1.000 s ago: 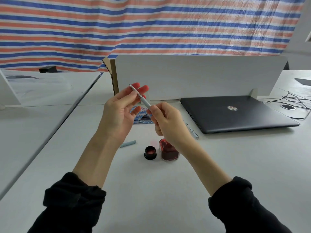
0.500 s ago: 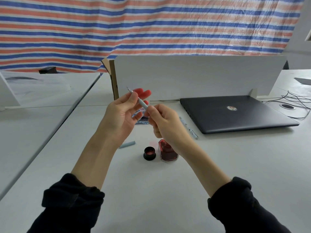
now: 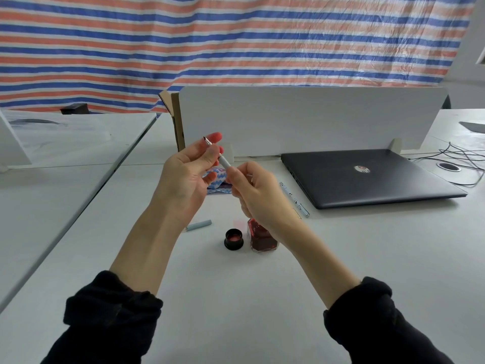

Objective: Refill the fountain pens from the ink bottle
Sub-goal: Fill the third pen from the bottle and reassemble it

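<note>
Both hands hold one pale fountain pen (image 3: 223,161) in the air above the desk, its nib pointing up and to the left. My left hand (image 3: 187,177) pinches the nib end. My right hand (image 3: 256,190) grips the barrel end. Below my right wrist stands the open glass ink bottle (image 3: 262,237) with red ink, partly hidden by the wrist. Its black cap (image 3: 233,239) lies upside down just left of it. A pale pen cap (image 3: 198,225) lies further left. A second pen (image 3: 294,199) lies beside the laptop.
A shut dark laptop (image 3: 367,177) sits at the right, with cables (image 3: 462,161) beyond it. A blue-and-white patterned cloth (image 3: 219,183) lies behind my hands. A white divider panel (image 3: 315,119) stands along the desk's back, with cardboard at its left end.
Both hands with the pen have drifted slightly lower and left, and my fingers have shifted on the pen. The objects on the desk have not moved.
</note>
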`<state>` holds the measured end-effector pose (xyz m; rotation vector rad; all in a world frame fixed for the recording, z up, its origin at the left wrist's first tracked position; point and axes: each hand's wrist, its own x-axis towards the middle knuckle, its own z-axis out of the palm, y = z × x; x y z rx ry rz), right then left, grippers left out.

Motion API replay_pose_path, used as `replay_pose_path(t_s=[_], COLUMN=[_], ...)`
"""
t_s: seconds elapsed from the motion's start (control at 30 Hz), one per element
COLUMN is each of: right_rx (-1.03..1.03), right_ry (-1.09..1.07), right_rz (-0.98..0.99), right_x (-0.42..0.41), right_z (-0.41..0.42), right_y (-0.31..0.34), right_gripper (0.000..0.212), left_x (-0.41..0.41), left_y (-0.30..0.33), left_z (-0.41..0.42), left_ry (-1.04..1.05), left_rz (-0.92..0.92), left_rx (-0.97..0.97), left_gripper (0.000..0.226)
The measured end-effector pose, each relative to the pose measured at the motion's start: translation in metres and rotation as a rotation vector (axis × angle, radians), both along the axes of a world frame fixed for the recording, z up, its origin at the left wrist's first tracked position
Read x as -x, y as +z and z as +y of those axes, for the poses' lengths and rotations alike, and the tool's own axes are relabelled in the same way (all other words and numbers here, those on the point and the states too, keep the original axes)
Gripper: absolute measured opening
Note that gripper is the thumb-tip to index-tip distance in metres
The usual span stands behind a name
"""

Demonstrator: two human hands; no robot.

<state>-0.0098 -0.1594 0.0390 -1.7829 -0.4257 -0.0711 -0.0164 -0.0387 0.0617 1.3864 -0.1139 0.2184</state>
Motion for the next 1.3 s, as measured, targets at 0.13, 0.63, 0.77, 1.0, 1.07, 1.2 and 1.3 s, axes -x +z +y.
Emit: replay_pose_path(t_s=[0.13,0.63,0.77,1.0,1.07,1.2,1.3], right_rx=[-0.035,-0.008,-0.01,-0.026,-0.079,-0.258,-0.331], right_ry=[-0.004,-0.011,-0.025,-0.057,-0.007,0.122,0.161], right_rz=[0.008,0.0,-0.027,-0.088,-0.042,0.154,0.247], right_x=[-0.0015,0.0002,0.0011,0.002,0.0023,0.0047,0.004], right_z=[0.0,-0.0035,-0.0031,-0.0015,-0.0017,-0.0027,-0.0033], right_y=[0.0016,0.0037,0.0034,0.0024,0.0032,0.0052,0.0056], right_gripper=[0.036,0.027,0.019,0.02,0.021,0.025,0.027], left_x=[0.0005,-0.0012,-0.0023,-0.0066,-0.0071,-0.0087,-0.0092], left_y=[0.0001,-0.0024,-0.0009,-0.0038,-0.0037,-0.0034,-0.0046], left_z=[0.0012,0.0032,-0.0006,0.0,0.0011,0.0023,0.0034], left_ry=[-0.07,-0.014,0.065,0.075,0.067,0.087,0.082], left_rz=[-0.017,0.019,-0.008,-0.013,-0.017,-0.006,0.013], left_rx=[0.05,-0.002,0.035,0.142,0.172,0.191,0.161], left_gripper=[0.024,0.023,0.011,0.016,0.018,0.016,0.017])
